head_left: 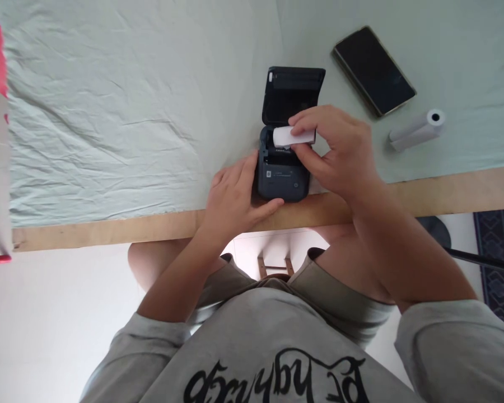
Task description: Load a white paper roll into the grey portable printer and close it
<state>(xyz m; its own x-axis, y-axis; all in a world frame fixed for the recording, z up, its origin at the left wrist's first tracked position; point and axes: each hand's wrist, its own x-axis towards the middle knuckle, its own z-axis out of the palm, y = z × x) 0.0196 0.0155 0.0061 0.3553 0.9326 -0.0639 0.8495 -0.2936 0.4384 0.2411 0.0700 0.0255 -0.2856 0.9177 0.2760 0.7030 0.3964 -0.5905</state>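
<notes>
A small dark printer-like device (pixel 283 182) stands near the table's front edge, its black lid (pixel 293 95) swung up and back. My right hand (pixel 334 145) pinches a white paper roll (pixel 288 136) between thumb and fingers, over the device's open compartment. Whether the roll touches the inside is hard to tell. My left hand (pixel 235 196) lies along the device's left side, thumb at its front edge and fingers fairly straight, steadying it.
A dark phone (pixel 374 70) lies at the back right on the pale green cloth (pixel 151 112). Nearer sits another white paper roll (pixel 418 130), partly unrolled. The wooden table edge (pixel 109 228) runs in front of my lap.
</notes>
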